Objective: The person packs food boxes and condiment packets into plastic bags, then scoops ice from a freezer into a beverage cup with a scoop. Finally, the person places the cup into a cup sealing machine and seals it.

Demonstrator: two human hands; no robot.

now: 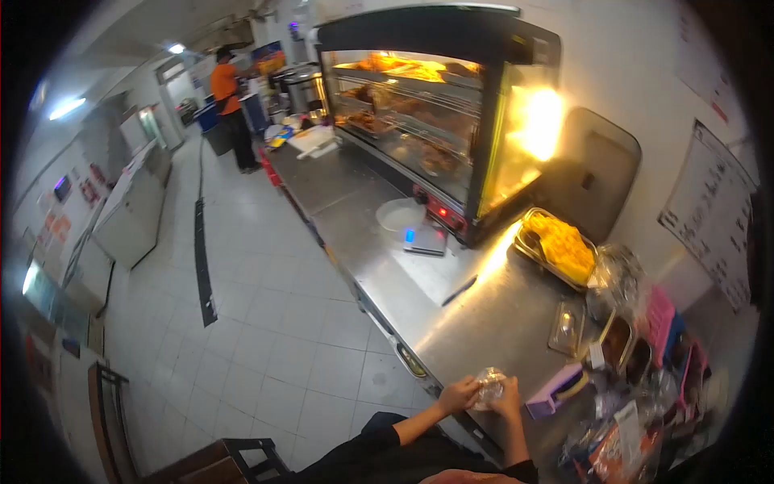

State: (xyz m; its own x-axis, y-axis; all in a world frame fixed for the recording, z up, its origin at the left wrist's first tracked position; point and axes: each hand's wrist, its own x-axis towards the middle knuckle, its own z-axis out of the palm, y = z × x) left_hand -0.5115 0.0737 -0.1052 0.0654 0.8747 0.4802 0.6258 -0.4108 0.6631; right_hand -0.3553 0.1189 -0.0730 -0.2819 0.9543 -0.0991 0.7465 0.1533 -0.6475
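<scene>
At the near edge of the steel counter [435, 323], a small, clear, shiny plastic item [488, 389] sits between my two hands. Whether it is a bag or a small tub I cannot make out. My left hand [458, 395] grips its left side with fingers curled. My right hand [508, 398] closes on its right side. A purple box [552, 397] with something yellow and dark in it stands just right of my right hand. Beyond it lies a clear-lidded container [567, 329].
A lit glass warming cabinet [403, 121] holds food at the back. Near it are a scale [425, 239], a white bowl [401, 214] and a metal tray of yellow food [556, 250]. Plastic packs [617, 444] crowd the right. A person in orange [227, 101] stands far off.
</scene>
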